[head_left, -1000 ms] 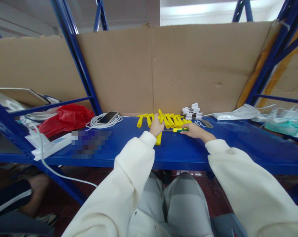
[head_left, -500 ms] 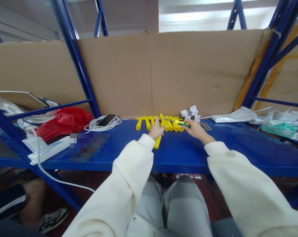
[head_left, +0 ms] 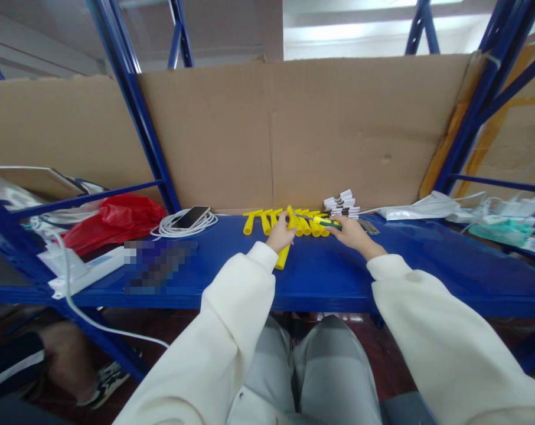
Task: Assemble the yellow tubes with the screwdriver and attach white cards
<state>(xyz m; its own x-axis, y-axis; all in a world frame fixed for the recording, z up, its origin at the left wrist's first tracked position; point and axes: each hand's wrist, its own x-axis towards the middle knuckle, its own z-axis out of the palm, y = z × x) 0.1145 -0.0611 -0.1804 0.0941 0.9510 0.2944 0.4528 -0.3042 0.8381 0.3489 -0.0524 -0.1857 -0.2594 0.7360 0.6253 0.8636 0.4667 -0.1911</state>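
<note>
My left hand (head_left: 280, 235) is closed around a yellow T-shaped scraper (head_left: 282, 258), whose round handle points toward me and whose head sticks up past the fingers. Closed on the yellow-and-green handle of a screwdriver (head_left: 327, 222) is my right hand (head_left: 351, 232). The screwdriver points left, its thin shaft reaching the head of the held scraper; the exact contact at the tip is too small to make out. Behind both hands, several more yellow scrapers (head_left: 248, 225) lie in a row, handles toward me. Small white-and-black pieces (head_left: 342, 203) are stacked beyond my right hand.
Cardboard (head_left: 338, 130) walls off the back of the blue shelf (head_left: 320, 277). To the left are a phone (head_left: 191, 216) on a coiled white cable, a red bag (head_left: 117, 218) and a power strip (head_left: 94, 268). A white packet (head_left: 420, 206) lies right. Another person's leg (head_left: 68, 360) shows lower left.
Both hands keep nearly the same place and grip. The other person's foot at the lower left has shifted slightly to the right.
</note>
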